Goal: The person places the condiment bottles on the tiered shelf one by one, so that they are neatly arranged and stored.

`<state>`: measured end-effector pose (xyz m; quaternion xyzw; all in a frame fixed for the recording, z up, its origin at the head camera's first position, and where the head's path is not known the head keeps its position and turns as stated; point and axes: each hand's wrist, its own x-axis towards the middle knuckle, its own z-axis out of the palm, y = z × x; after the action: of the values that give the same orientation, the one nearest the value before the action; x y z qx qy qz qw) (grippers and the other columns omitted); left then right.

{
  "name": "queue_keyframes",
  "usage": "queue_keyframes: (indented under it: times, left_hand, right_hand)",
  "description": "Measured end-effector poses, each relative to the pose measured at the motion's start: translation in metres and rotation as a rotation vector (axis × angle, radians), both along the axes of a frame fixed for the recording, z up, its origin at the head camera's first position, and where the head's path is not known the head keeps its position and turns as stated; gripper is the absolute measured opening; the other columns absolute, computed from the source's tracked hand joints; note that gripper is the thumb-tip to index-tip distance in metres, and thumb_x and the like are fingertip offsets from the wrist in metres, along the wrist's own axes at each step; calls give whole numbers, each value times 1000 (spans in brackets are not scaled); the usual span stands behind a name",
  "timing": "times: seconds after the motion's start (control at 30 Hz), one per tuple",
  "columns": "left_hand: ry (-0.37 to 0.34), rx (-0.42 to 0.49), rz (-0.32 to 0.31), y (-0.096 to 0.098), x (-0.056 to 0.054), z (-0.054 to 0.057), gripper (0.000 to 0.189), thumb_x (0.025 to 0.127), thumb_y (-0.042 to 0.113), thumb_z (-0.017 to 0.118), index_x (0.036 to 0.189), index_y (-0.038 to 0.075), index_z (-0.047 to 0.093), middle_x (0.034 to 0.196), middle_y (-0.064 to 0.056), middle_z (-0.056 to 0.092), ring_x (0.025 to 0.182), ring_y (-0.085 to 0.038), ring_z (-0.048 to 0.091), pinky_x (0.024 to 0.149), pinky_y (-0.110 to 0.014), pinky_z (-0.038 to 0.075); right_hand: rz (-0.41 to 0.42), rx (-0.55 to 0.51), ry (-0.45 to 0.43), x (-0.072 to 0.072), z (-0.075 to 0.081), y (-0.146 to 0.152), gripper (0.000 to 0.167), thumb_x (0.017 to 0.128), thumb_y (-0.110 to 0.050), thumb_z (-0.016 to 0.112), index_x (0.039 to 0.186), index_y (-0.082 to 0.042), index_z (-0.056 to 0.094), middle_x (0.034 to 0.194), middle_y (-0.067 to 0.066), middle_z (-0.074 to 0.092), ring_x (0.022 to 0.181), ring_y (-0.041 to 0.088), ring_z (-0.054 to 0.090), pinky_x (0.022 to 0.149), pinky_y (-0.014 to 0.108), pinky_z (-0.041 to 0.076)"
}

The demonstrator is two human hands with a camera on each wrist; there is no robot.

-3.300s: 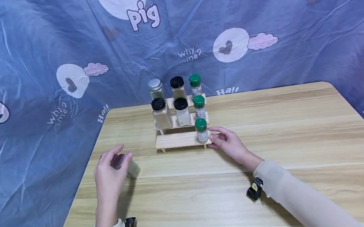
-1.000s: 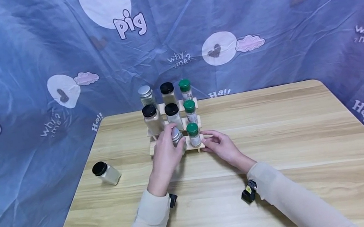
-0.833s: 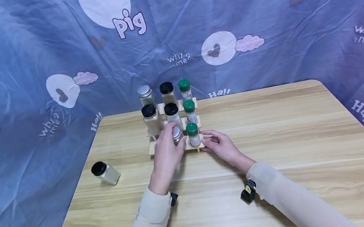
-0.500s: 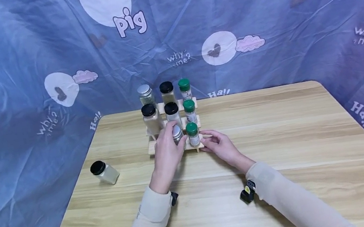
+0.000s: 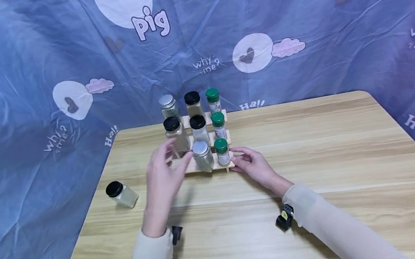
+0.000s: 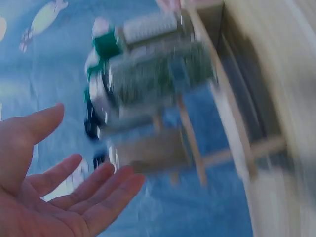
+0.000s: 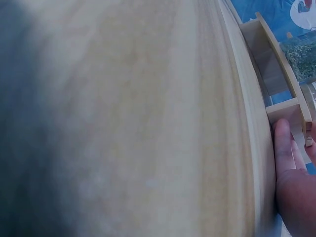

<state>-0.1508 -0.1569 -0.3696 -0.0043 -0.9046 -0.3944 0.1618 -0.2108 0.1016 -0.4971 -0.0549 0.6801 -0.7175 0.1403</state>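
My left hand (image 5: 160, 176) is in the air just left of a silver-lidded spice jar (image 5: 203, 158), its fingers spread and holding nothing. That jar, filled with green flakes, stands on the lowest step of a three-step wooden spice rack (image 5: 189, 168). Right beside it is a green-capped spice jar (image 5: 222, 151). My right hand (image 5: 254, 165) grips the right end of the lowest step; in the right wrist view the hand (image 7: 296, 197) has a digit under the board by its leg. Motion blurs the left wrist view, where the open left hand (image 6: 64, 197) faces the jars.
More jars with black, silver and green lids fill the middle and top steps, among them a tan-filled jar (image 5: 178, 138). A black-lidded jar (image 5: 123, 195) lies tilted on the wooden table (image 5: 313, 145) at left. A blue printed cloth (image 5: 187, 39) hangs behind.
My left hand left the black-lidded jar on the table, set the silver-lidded jar on the lowest step, then let go and drew back left. My right hand has stayed at the rack's end.
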Motion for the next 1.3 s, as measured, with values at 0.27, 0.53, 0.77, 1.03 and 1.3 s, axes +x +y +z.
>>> queue_keyframes:
  times: [0.27, 0.53, 0.77, 1.03, 1.3]
  left_hand:
    - [102, -12, 184, -73, 22, -5, 58, 92, 34, 83, 141, 11, 63, 139, -16, 67, 131, -35, 62, 115, -53, 52]
    - [79, -16, 310, -130, 50, -12, 62, 89, 34, 86, 143, 15, 63, 144, -11, 65, 139, -36, 55, 119, -55, 44]
    - [-150, 69, 295, -165, 59, -35, 84, 90, 39, 84, 159, 15, 44, 159, -16, 51, 147, -39, 49, 123, -57, 44]
    - [-207, 67, 219, -176, 61, -66, 68, 94, 31, 81, 147, 1, 52, 138, -27, 61, 129, -44, 63, 95, -1, 52]
    - [-176, 65, 228, -171, 55, -66, 47, 98, 21, 77, 132, -5, 59, 126, -32, 67, 120, -47, 68, 79, 10, 42]
  right_hand:
    - [-17, 17, -17, -1, 1, 3, 43, 105, -4, 61, 148, -3, 55, 129, 29, 64, 109, 27, 73, 98, 33, 65]
    - [-17, 22, 0, -3, 2, 2, 45, 105, -5, 62, 149, -1, 54, 128, 30, 65, 108, 22, 74, 98, 33, 65]
    - [-16, 27, -9, -1, 3, 1, 44, 105, -5, 61, 149, -3, 54, 129, 30, 65, 111, 27, 74, 98, 32, 65]
    - [-14, 23, -10, 0, 1, -2, 43, 105, -5, 61, 148, -3, 56, 128, 29, 65, 111, 28, 73, 97, 33, 65]
    - [-10, 10, -18, -1, -1, -1, 43, 105, -4, 60, 148, -2, 55, 126, 28, 65, 102, 22, 75, 97, 33, 66]
